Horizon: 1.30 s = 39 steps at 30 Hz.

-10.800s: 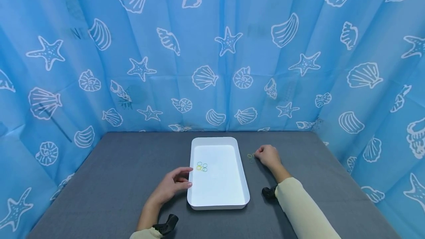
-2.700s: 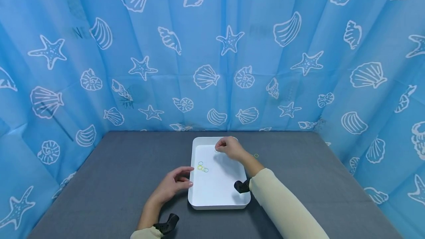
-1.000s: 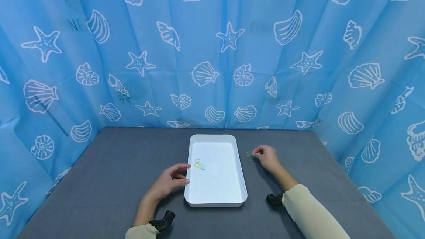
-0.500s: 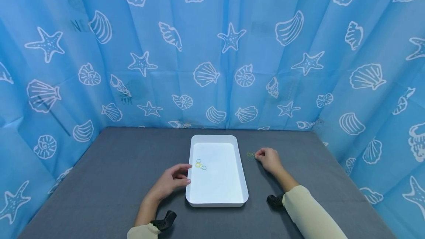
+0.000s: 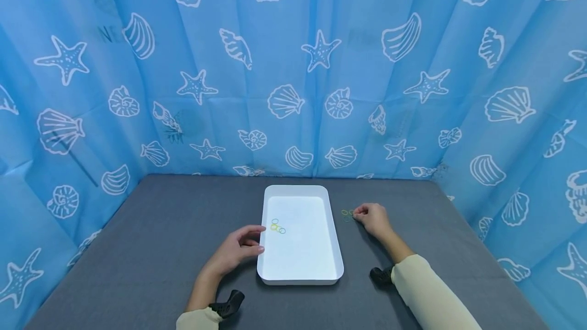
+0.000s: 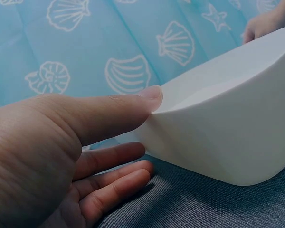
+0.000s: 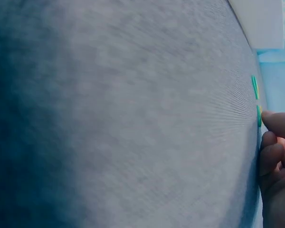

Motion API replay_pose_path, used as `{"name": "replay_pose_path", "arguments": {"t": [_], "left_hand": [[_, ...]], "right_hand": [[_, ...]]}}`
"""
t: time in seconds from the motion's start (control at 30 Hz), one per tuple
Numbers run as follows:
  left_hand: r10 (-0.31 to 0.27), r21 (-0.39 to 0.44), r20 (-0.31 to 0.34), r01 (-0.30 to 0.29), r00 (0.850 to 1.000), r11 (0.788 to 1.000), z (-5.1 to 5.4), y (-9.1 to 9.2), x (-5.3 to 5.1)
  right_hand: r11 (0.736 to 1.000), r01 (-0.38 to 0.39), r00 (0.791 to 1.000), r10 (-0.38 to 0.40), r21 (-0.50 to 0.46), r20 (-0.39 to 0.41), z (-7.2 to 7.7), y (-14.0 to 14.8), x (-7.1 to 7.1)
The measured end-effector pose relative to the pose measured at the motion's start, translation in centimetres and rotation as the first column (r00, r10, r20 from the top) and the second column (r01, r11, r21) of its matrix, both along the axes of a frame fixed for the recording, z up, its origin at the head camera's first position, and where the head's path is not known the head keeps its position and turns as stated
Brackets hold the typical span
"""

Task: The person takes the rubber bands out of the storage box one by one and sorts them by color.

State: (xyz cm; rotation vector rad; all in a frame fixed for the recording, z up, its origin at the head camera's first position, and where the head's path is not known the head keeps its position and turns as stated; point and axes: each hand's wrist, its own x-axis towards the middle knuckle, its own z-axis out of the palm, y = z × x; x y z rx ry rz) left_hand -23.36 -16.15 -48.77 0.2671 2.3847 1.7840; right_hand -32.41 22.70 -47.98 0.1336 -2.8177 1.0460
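Note:
A white tray (image 5: 300, 264) stands mid-table, with several thin green and yellow rubber bands (image 5: 275, 221) in its left part. My left hand (image 5: 234, 251) rests at the tray's left side, its thumb and a fingertip touching the rim, the other fingers loose. In the left wrist view the thumb lies on the edge of the tray wall (image 6: 228, 128). Right of the tray, my right hand (image 5: 373, 220) pinches at a green rubber band (image 7: 259, 116) on the cloth; the fingers partly hide it. Beside it lie a yellow band (image 5: 344, 212) and another green band (image 7: 254, 87).
The table (image 5: 183, 218) has a grey cloth cover. Blue curtain (image 5: 206, 39) with white shell prints hangs behind it and along both sides. Black wrist mounts (image 5: 228, 304) sit on both arms.
The right hand went from inside the tray to the cloth on its right, then shifted slightly rightward. Fewer bands lie in the tray, more on the cloth. The left hand stays at the rim.

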Motion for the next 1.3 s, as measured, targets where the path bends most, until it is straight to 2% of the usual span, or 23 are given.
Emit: {"name": "replay_pose_path", "arguments": {"t": [0.17,0.5,0.7,1.0,1.07,1.3], "left_hand": [[-0.007,0.002,-0.003,0.007,1.0,1.0,-0.1,0.0,-0.1],[-0.003,0.002,0.01,0.003,1.0,1.0,0.0,0.3,-0.2],[-0.011,-0.004,0.006,0.011,1.0,1.0,0.0,0.2,-0.3],[0.001,-0.017,0.016,0.0,1.0,1.0,0.0,0.2,-0.2],[0.003,-0.018,0.02,-0.003,1.0,1.0,0.3,0.3,0.0],[-0.007,0.002,0.029,0.007,1.0,1.0,2.6,0.5,1.3]], "right_hand": [[0.991,0.017,0.999,-0.01,-0.132,0.049,0.0,0.7,-0.2],[0.952,0.082,0.993,-0.053,-0.296,0.105,0.9,0.4,-0.5],[0.937,0.107,0.991,-0.075,-0.333,0.106,1.6,-0.9,-1.1],[0.946,0.063,0.996,-0.041,-0.319,0.076,3.0,-3.0,-1.5],[0.942,0.049,0.997,-0.025,-0.332,0.077,3.2,-3.5,-1.5],[0.917,0.028,0.991,0.028,-0.398,0.134,4.0,-5.2,-1.3]]}}
